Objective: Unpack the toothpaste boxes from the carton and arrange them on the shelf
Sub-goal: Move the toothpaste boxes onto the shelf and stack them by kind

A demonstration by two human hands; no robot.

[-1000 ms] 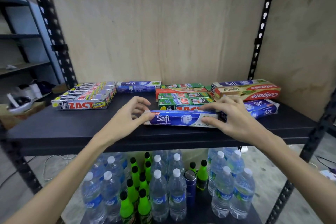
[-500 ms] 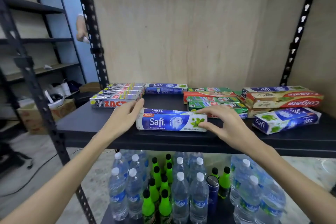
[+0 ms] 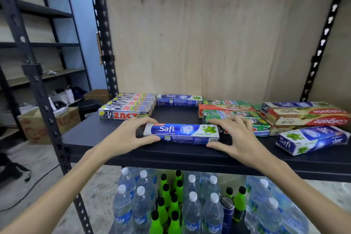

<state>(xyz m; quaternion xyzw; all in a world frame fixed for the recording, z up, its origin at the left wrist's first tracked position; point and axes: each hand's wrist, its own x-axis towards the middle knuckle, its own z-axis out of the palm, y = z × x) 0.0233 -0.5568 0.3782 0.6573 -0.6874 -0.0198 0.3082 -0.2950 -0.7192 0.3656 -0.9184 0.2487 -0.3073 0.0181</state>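
We see even, fairly bright indoor light, with soft shadow under the shelf (image 3: 190, 159) front edge. Wide-angle distortion bends the black uprights (image 3: 102, 43) outward near the picture's sides, and the whole view is slightly soft, without harsh glare.

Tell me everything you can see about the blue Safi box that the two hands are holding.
The Safi box is a long, slim carton, seemingly printed cardboard: blue with white lettering, a pale right end showing green mint leaves and "Double Mint". It looks closed and undamaged. It lies flat, lengthwise, near the front edge of the black shelf. The left hand holds its left end and the right hand its right end, thumbs in front, fingers behind.
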